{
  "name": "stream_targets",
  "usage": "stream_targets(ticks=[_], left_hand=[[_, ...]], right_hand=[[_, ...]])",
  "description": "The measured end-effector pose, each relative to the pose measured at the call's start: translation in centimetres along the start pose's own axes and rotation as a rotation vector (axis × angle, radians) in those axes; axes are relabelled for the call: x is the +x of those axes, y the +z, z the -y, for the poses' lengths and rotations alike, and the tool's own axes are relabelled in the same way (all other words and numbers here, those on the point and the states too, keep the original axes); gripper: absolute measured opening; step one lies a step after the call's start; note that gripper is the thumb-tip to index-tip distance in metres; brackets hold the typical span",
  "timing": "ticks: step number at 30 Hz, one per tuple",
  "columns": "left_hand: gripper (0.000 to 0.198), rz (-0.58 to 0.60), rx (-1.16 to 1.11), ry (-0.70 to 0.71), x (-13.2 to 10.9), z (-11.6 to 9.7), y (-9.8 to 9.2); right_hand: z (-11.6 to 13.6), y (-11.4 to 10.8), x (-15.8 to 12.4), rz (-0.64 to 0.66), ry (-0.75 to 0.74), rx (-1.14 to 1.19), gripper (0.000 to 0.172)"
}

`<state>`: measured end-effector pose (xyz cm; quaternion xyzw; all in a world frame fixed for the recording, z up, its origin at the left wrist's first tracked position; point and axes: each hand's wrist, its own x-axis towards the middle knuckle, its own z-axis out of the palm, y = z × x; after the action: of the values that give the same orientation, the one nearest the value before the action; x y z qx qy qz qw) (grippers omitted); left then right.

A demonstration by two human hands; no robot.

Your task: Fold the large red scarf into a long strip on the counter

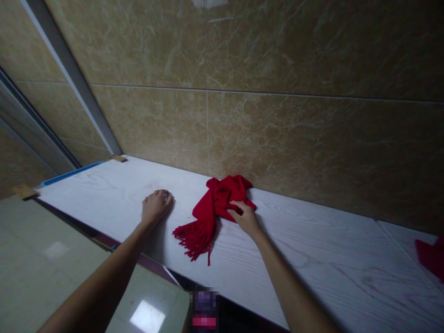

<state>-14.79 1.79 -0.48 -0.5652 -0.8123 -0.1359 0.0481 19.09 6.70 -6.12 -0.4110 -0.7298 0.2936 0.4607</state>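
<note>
A red fringed scarf [211, 208] lies bunched on a white wood-grain tabletop [312, 259], close to the tiled wall. My right hand [244, 217] rests on the scarf's right side, fingers pinched into the cloth. My left hand [157, 206] sits on the bare tabletop a little left of the scarf, fingers curled under into a loose fist, nothing visible in it. The scarf's fringe end points toward the table's near edge.
A beige marble-tiled wall [277, 115] rises right behind the table. Another red cloth [432, 256] shows at the far right edge. A blue strip [69, 173] runs along the table's left end. Glossy floor tiles [52, 259] lie below left.
</note>
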Motion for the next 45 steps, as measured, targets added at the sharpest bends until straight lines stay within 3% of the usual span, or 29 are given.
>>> stream_targets(ticks=[10,45], left_hand=[[0.049,-0.002,0.008,-0.01,-0.02,-0.03,0.13],[0.049,-0.01,0.022,-0.011,-0.12,-0.32,-0.11]], right_hand=[[-0.09,-0.13,-0.12,-0.028,0.067,0.068,0.031],[0.07,-0.04,-0.07,-0.054,0.066,0.102,0.03]])
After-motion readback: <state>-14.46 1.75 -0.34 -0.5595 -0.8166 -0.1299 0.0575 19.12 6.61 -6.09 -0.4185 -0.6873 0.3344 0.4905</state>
